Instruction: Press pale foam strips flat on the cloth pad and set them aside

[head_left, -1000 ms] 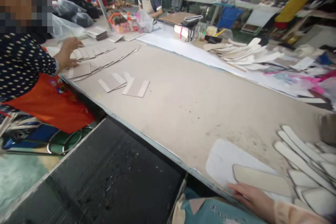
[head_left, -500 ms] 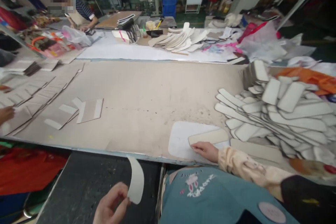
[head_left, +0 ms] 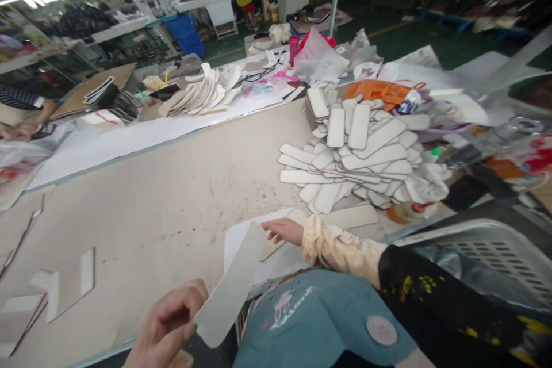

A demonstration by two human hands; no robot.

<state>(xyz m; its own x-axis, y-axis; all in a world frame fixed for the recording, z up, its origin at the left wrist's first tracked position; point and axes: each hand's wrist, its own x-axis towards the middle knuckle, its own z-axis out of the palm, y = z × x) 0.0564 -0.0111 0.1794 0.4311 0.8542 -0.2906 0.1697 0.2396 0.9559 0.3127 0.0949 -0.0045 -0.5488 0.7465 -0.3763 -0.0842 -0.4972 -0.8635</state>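
My left hand (head_left: 168, 322) pinches the lower end of a long, pale, round-cornered panel (head_left: 233, 287), which slants up and away over the table's front edge. My right hand (head_left: 282, 231) is by the panel's far end, fingers stretched out and slightly apart; whether the fingertips touch it I cannot tell. Beneath that hand, another pale panel (head_left: 297, 217) lies partly hidden on a white sheet (head_left: 235, 241). Close by on the right, a longer panel (head_left: 349, 217) rests flat on the table.
A large heap of pale panels (head_left: 379, 155) covers the table's right side. Folded pieces (head_left: 71, 284) lie at the left. Along the back are a fanned stack (head_left: 207, 92) and plastic bags (head_left: 319, 60). A white plastic basket (head_left: 487, 247) stands at my right. A co-worker's hands (head_left: 23, 126) show far left.
My view has swung to the right. My left hand has raised the panel from below the table edge toward my right hand, which has come off the panel on the sheet.
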